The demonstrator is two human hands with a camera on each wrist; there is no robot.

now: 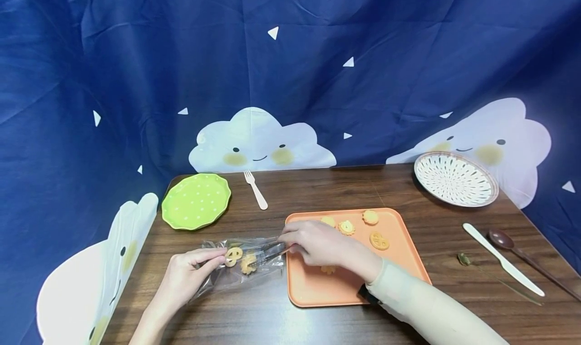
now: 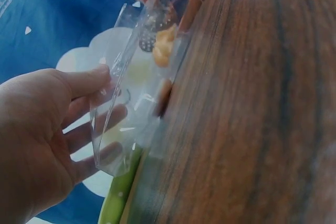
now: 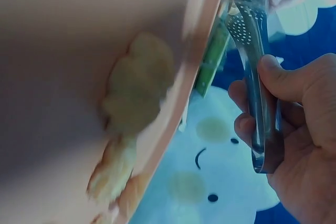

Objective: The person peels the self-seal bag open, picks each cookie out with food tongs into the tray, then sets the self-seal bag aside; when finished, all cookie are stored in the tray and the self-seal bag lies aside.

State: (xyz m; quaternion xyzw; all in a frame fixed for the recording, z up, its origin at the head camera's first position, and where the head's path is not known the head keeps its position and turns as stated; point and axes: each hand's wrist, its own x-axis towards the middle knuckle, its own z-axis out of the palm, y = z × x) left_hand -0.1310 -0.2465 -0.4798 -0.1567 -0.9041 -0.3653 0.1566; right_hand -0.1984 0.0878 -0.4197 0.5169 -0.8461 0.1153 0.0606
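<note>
My left hand [image 1: 183, 274] pinches the side of a clear plastic bag [image 1: 268, 277] between thumb and fingers, low over the table. A pretzel-shaped cookie [image 1: 233, 255] and a ruffled cookie [image 1: 248, 265] show at the bag, close to my left fingertips. My right hand [image 1: 313, 244] grips metal tongs [image 3: 257, 93], whose perforated ends reach into the bag's right end. Below my right forearm is an orange tray [image 1: 313, 290] with several cookies, among them a round one [image 1: 370, 217] and a pretzel-shaped one [image 1: 379, 241]; others are partly hidden by the hand.
A green dotted plate [image 1: 196, 201] and a pale fork [image 1: 256, 190] lie behind the bag. At the far right stands a patterned oval dish [image 1: 455, 179]. Nearer on that side are a white knife [image 1: 504, 260], a dark wooden spoon [image 1: 501, 239] and a small dried stem [image 1: 464, 259].
</note>
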